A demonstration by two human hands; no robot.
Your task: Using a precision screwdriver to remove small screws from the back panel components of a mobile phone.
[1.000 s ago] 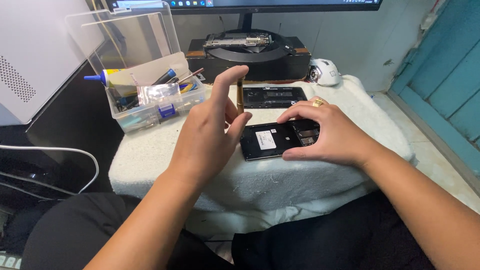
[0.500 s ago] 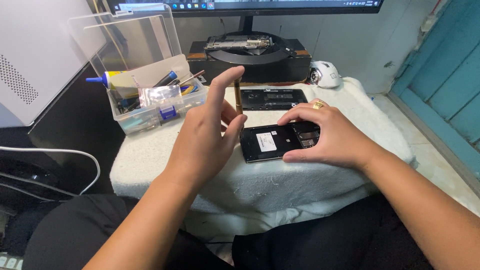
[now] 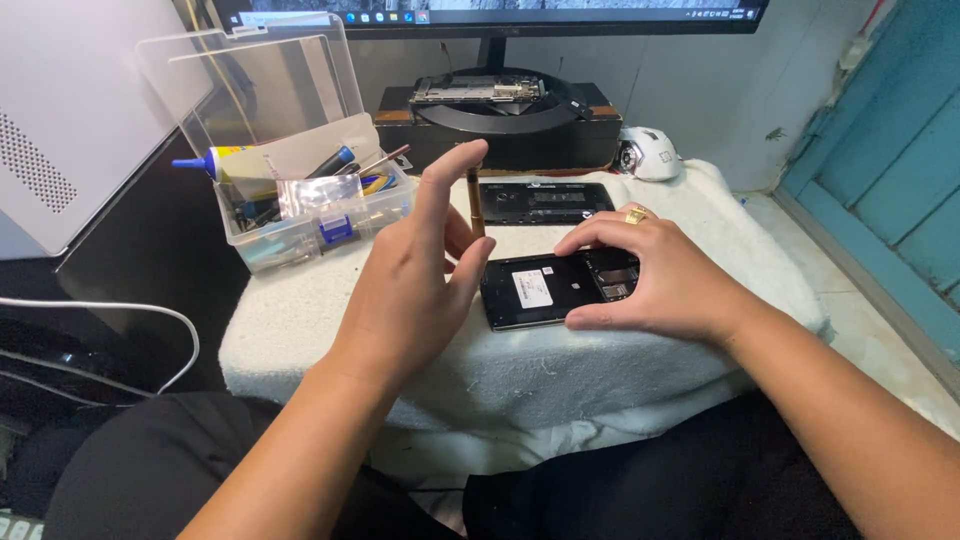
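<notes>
- Head view, progress: the opened phone [image 3: 556,290] lies face down on the white towel [image 3: 330,330] with its back cover off, so battery label and circuit parts show. A second dark panel [image 3: 543,201], likely the removed back piece, lies just behind it near the monitor base [image 3: 500,135]. I judge the opening step done and the inside work under way; nothing looks reassembled yet.
- Head view, hands: the right hand [image 3: 655,285] rests on the right end of the phone, fingers curled over its edges, pinning it down. The left hand [image 3: 415,290] is raised just left of the phone, holding a thin brown tool [image 3: 476,203] upright between thumb and fingers, index finger extended.
- Head view, surroundings: a clear plastic box [image 3: 300,215] of tools sits well left of the hands; a white mouse [image 3: 648,152] lies behind.
</notes>
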